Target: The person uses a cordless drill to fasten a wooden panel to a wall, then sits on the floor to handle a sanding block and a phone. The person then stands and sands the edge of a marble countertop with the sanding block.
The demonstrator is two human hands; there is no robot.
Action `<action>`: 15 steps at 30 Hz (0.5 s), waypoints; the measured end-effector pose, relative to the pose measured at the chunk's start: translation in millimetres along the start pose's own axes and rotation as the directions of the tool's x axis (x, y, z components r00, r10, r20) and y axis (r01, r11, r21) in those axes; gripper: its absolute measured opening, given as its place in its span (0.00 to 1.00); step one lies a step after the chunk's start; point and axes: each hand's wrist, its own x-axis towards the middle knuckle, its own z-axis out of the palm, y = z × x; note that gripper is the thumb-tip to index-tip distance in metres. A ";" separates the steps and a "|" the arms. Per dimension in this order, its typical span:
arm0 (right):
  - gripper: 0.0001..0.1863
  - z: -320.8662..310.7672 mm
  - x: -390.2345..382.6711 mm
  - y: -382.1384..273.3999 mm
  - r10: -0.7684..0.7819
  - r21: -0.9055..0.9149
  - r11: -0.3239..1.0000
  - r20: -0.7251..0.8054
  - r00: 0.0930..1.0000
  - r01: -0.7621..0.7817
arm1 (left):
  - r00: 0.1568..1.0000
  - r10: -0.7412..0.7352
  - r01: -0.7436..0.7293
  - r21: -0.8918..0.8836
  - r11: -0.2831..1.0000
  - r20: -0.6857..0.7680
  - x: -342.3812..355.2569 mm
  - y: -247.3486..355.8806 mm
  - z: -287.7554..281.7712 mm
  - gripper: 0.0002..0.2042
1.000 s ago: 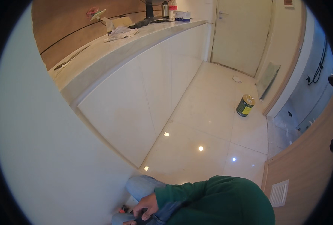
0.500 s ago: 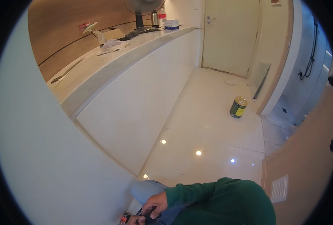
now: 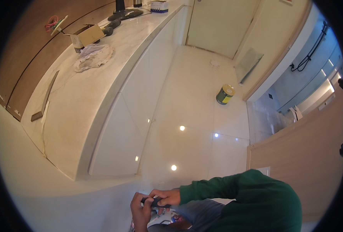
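Observation:
My right hand (image 3: pixel 167 196), coming out of a green sleeve, is closed around a dark oblong object (image 3: pixel 156 202) in front of my lap. My left hand (image 3: pixel 139 210) grips the other end of that object, thumb and fingers raised around it. What kind of thing it is cannot be made out. Below the hands, beside my leg, several small red, white and dark items (image 3: pixel 170 219) are partly hidden by my arms and knee.
To the left runs a pale stone counter (image 3: pixel 69 127) carrying a long flat strip (image 3: pixel 47 96), a crumpled cloth (image 3: pixel 94 57), an open cardboard box (image 3: pixel 88 35) and a black fan base (image 3: pixel 125 14). A green-and-yellow can (image 3: pixel 225 94) stands on the tiled floor (image 3: pixel 194 100); a door (image 3: pixel 221 27) lies beyond.
My view has shifted, showing more of the counter. Both hands, with the dark object between them, appear higher in the picture, and my left hand shows more fully.

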 end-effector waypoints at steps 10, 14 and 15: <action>0.28 32.5 -194.5 -78.3 -0.029 0.198 0.960 -0.631 0.775 0.197 | 0.990 0.110 -0.081 0.278 0.957 -0.091 109.7 225.8 -4.2 0.28; 0.30 42.8 -262.4 -87.6 0.034 0.167 0.978 -0.729 0.684 0.128 | 0.947 0.201 0.020 0.668 0.744 -0.252 174.1 261.4 -37.5 0.33; 0.30 43.2 -272.1 -89.8 0.026 0.164 0.975 -0.760 0.649 0.153 | 0.944 0.174 0.091 0.730 0.677 -0.280 185.4 259.8 -37.4 0.34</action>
